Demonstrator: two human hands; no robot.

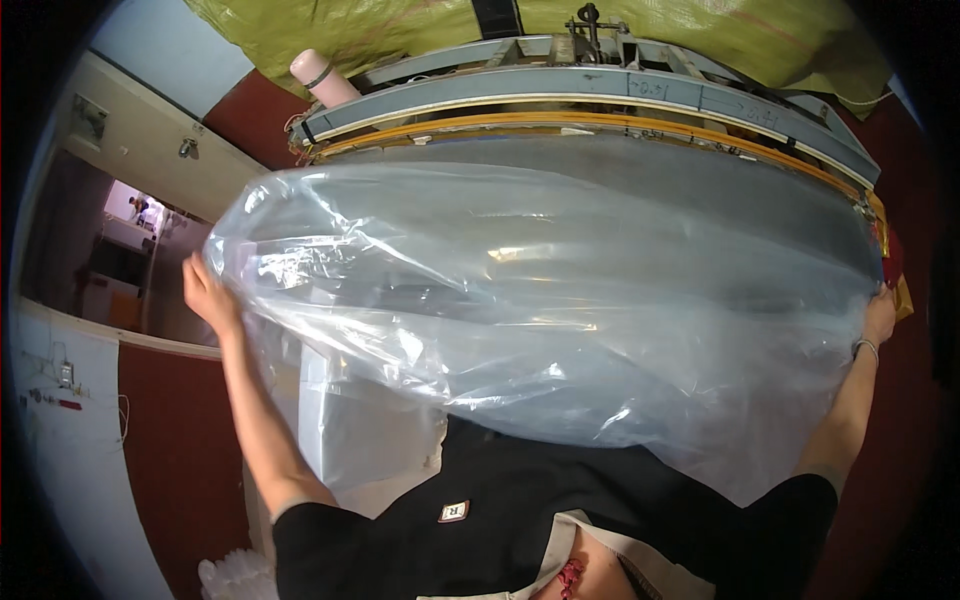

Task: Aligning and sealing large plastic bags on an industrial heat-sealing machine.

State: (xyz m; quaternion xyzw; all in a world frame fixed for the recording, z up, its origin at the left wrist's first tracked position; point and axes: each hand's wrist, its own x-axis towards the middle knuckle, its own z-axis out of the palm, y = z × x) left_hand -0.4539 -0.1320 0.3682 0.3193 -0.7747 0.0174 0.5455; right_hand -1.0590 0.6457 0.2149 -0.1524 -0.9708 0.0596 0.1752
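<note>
A wide sheet of clear plastic film [560, 270], possibly a large bag, is stretched across in front of me between my two hands. My left hand [208, 298] grips its left edge, with the fingers closed. On the far right, my right hand [880, 318] is closed on the other edge; the film partly hides those fingers. Creases and bright reflections run over the film, and its near side sags toward my black shirt. Beyond it stands a long machine with a grey metal bar [600, 88] and an orange strip [560, 122] along its front.
A pink bottle [325, 78] leans at the machine's left end. Yellow-green sheeting [700, 30] hangs behind. An open doorway [130, 250] is at the left, beside a red and white wall [170, 440]. Bunched clear plastic [238, 575] lies at the lower left.
</note>
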